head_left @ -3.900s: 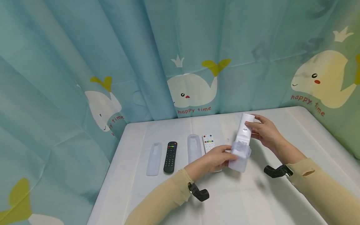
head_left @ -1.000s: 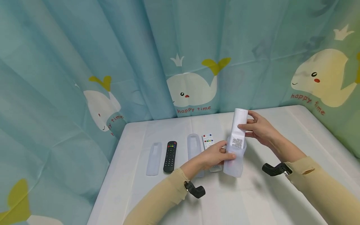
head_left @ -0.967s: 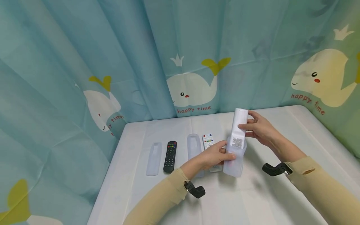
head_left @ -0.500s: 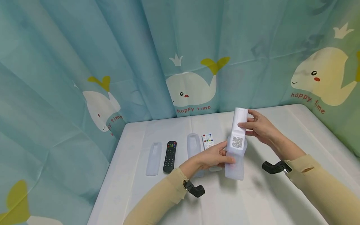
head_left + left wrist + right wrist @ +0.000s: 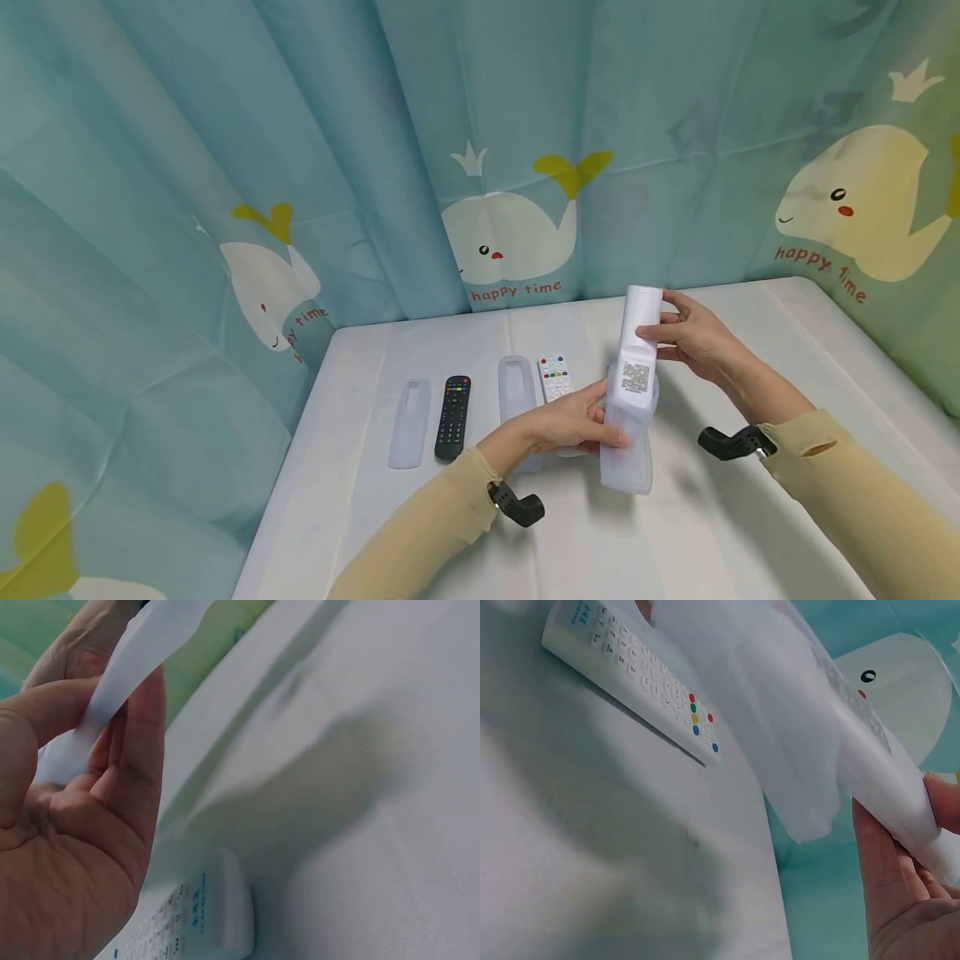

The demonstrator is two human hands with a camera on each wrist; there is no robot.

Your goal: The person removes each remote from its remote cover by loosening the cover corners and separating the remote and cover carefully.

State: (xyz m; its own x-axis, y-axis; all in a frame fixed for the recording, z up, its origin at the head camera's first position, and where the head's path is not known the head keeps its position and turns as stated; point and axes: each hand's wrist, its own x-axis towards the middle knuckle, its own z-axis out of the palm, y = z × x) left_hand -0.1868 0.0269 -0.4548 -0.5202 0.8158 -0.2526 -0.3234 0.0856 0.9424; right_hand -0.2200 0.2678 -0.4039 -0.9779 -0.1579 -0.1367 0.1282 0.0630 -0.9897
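Note:
A white remote control [image 5: 641,312] is raised over the right part of the table, tilted, its back with a printed code label facing up. My right hand [image 5: 701,337] holds its upper end, thumb on the back and fingers behind. Its lower end sits at the mouth of a frosted, translucent sleeve-like cover [image 5: 627,471]. My left hand [image 5: 566,421] pinches that cover from the left, thumb in front. In the right wrist view, the loose edge of the cover [image 5: 772,735] hangs around the remote. How deep the remote's end lies inside is hard to tell.
A second white remote [image 5: 555,377] with coloured buttons lies partly behind my left hand. Left of it lie a frosted cover [image 5: 517,387], a black remote [image 5: 453,417] and another frosted cover [image 5: 409,425]. A whale-print curtain [image 5: 375,167] hangs behind the white table [image 5: 442,533].
The cover has slid down along the remote, baring more of its back and the whole code label. My left hand has shifted slightly lower with the cover; my right hand has barely moved.

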